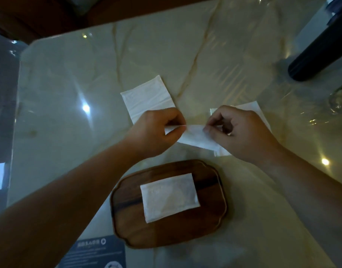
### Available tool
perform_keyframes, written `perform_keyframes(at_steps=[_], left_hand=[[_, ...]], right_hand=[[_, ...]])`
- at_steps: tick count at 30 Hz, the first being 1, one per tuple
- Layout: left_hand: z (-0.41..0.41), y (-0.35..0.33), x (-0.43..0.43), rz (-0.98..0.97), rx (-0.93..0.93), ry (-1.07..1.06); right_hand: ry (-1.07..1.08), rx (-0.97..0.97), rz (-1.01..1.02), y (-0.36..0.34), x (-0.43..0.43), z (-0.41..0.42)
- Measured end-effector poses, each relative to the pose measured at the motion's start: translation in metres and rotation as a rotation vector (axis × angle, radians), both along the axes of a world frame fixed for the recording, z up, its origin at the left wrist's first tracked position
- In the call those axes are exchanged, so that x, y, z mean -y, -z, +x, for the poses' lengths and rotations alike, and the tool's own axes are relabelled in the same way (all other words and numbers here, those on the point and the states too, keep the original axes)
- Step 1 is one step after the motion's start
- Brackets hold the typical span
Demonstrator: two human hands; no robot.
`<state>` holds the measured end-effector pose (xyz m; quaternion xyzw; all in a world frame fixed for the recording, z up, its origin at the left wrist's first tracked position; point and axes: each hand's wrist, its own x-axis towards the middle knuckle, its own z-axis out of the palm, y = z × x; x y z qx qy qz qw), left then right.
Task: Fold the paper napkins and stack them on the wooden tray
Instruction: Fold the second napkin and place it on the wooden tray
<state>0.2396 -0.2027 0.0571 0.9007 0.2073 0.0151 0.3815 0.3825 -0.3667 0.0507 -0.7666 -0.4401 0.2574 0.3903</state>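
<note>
A white paper napkin [195,137] hangs between my two hands above the marble table. My left hand [156,130] pinches its left edge and my right hand [237,132] pinches its right edge. Below them sits the dark wooden tray [210,215] with one folded napkin [169,197] lying flat on it. An unfolded napkin [147,96] lies on the table behind my left hand. Another napkin [257,111] lies on the table, mostly hidden under my right hand.
A dark bottle [319,49] lies at the far right, with a clear glass [340,101] below it. A blue printed card [96,252] sits at the table's near edge, left of the tray. The table's left edge [16,117] drops to a dark floor.
</note>
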Motion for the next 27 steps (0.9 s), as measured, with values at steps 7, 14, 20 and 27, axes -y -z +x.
perform_keyframes(at_steps=[7,14,20,27], left_hand=[[-0.067,-0.005,0.031,-0.265,-0.051,-0.387],[-0.112,0.02,0.048,-0.348,-0.137,-0.668],[-0.131,0.038,0.056,-0.331,-0.243,-0.686],[-0.138,0.05,0.057,-0.303,-0.281,-0.638]], right_hand=[[-0.058,-0.215,-0.041,-0.002,0.014,-0.036],[-0.089,-0.307,-0.178,0.03,0.016,-0.066],[-0.089,-0.26,-0.297,0.056,0.022,-0.081],[-0.152,-0.173,-0.346,0.064,0.025,-0.081]])
